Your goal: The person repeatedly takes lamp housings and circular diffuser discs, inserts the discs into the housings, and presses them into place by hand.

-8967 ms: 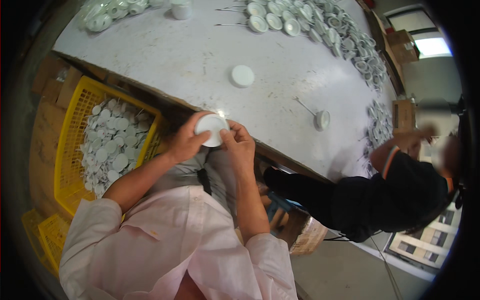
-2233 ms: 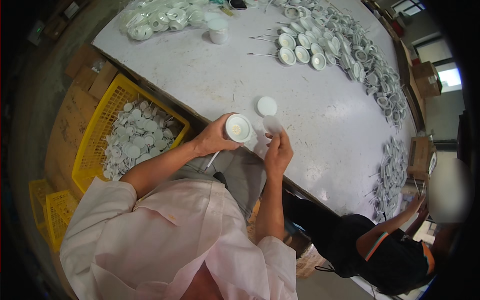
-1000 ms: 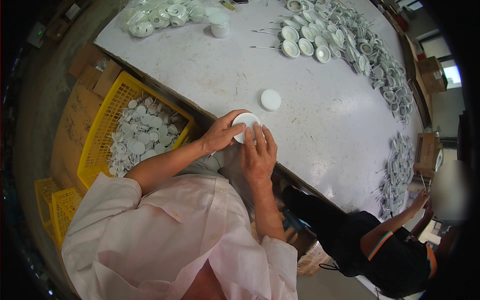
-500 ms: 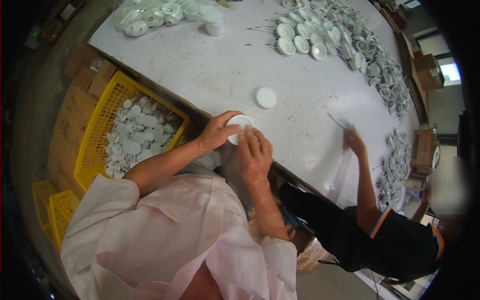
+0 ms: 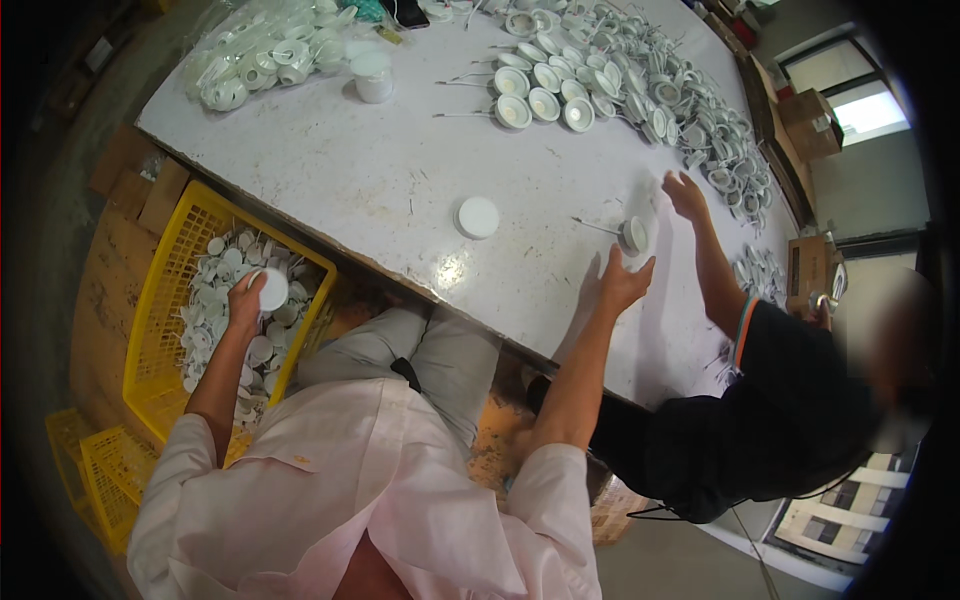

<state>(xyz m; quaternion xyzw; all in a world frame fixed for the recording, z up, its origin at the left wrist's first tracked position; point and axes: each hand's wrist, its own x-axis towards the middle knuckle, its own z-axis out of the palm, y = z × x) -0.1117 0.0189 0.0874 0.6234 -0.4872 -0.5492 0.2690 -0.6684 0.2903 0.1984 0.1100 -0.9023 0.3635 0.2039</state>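
Observation:
My left hand [image 5: 246,302] is closed on the edge of a round white disc [image 5: 272,290], held above a yellow basket [image 5: 148,330] at the left. Inside the basket lie many white discs [image 5: 262,350] with thin leads. Over the table at the right, my right hand [image 5: 626,284] reaches out with thumb and fingers apart, just short of a white cup-shaped lamp fitting [image 5: 633,236] with a wire. Another white disc [image 5: 478,217] lies flat on the table between my hands.
A co-worker's hand [image 5: 686,198] is just beyond the lamp fitting. Many lamp fittings [image 5: 610,80] cover the far right of the table [image 5: 350,180]. A white tub [image 5: 372,78] and a clear bag of white parts [image 5: 270,65] stand at the far left. Cardboard boxes [image 5: 810,125] are beyond the table.
My hands have parted: the left carried the disc over the basket, the right reached out rightward. The co-worker's hand drew away from the lamp fitting. The view shifted.

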